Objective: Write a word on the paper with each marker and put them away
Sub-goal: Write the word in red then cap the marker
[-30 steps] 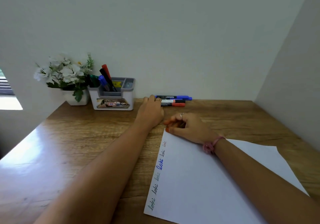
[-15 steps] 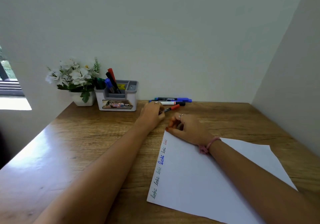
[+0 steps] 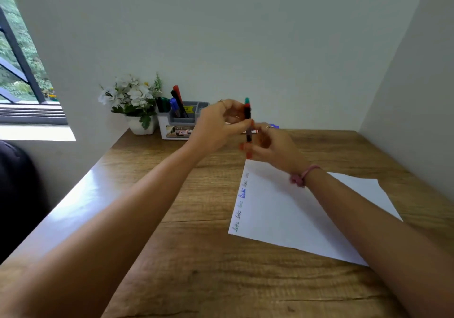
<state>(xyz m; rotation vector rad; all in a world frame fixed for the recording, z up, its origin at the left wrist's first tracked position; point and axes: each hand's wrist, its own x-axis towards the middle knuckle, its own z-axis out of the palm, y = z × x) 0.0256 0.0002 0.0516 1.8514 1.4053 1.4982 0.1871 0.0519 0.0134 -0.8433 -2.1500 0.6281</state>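
Left hand and right hand both raised above desk, each grip clamped on 1 upright marker between them. White paper flat on desk below right wrist, words along its left edge. Pen holder behind, markers standing inside.

Desk bare across left and near side: open passage. Paper flat at right. Far edge crowded: flower pot, marker holder against wall. Both hands raised mid-desk, blocking direct line to holder. Walls close behind and right.
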